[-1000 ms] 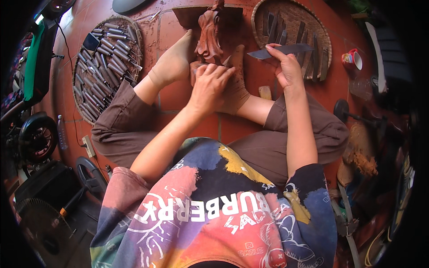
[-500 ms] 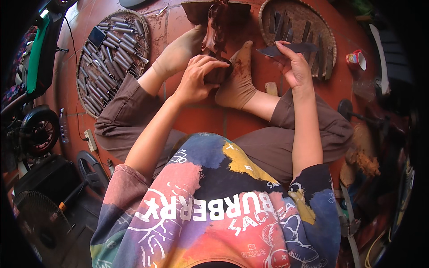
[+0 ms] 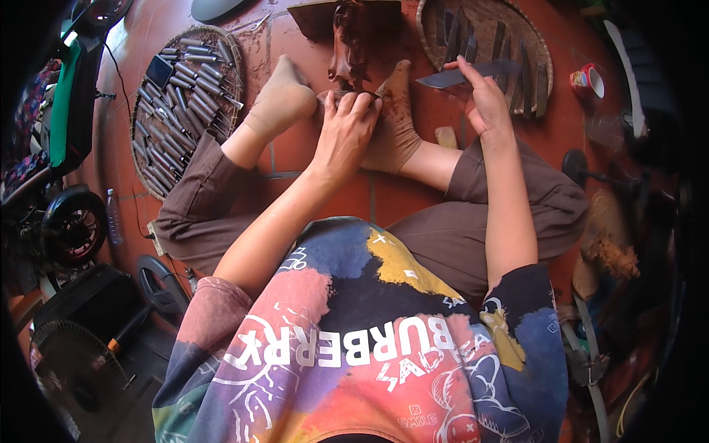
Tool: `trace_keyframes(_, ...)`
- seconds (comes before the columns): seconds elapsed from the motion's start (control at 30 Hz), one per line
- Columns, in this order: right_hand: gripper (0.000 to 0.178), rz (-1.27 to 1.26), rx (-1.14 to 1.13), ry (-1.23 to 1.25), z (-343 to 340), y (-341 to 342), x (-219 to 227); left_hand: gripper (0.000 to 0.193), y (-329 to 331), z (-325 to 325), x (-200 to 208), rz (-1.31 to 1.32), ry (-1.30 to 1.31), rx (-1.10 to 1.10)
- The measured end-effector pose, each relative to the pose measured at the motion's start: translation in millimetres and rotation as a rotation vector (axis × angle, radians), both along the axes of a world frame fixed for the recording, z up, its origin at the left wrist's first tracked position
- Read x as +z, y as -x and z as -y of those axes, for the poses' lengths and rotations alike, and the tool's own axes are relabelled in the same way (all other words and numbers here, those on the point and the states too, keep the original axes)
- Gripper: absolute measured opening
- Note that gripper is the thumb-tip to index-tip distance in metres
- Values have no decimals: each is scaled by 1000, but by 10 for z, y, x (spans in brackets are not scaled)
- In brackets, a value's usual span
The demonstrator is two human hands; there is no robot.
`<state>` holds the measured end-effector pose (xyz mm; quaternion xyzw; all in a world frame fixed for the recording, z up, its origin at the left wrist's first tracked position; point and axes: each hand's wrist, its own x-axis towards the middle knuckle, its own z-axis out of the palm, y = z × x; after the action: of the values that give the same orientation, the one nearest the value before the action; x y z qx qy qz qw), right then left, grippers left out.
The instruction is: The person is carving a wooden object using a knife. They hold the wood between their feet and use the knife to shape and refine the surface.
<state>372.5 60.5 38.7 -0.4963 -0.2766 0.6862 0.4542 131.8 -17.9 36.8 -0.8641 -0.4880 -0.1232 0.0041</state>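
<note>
A reddish-brown wood carving [image 3: 346, 48] stands on the floor between my feet, its lower end toward me. My left hand [image 3: 343, 139] is laid over that near end, its fingers curled over the edge and gripping it; the thumb is hidden. To the right, my right hand [image 3: 484, 103] is raised and pinches a thin, dark, flat blade-like piece [image 3: 441, 78] between thumb and fingers. Its pointed end faces left, apart from the carving. My right foot [image 3: 395, 125], in a tan sock dusted with shavings, rests against the carving's right side.
A round woven tray [image 3: 238, 118] on the left holds many metal-handled tools and a dark phone-like device [image 3: 159, 71]. Another woven tray [image 3: 484, 22] at the far right carries several dark flat blades. A red-and-white cup [image 3: 588, 83] lies beyond it. A small wooden block [image 3: 446, 137] sits by my right ankle.
My left hand has turned over from the side of the carving's near end to lie on top of it. The right hand, still holding the dark piece, has shifted slightly up and left.
</note>
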Motion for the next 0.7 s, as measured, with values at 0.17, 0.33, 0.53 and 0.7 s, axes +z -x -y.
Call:
trace_keyframes(0.17,32,137,54,-191,1,16,25,48,82,-74,-38,283,68,-1)
trace_keyframes(0.33,56,483,65,-485,0,41,371,50,228,-98,6,435,108,13)
trace_keyframes(0.53,57,-84,-78,-344,-9,-61,586,49,228,-133,14,435,171,22)
trace_keyframes(0.7,64,-815,-309,-354,76,-72,784,49,193,-142,64,408,210,40)
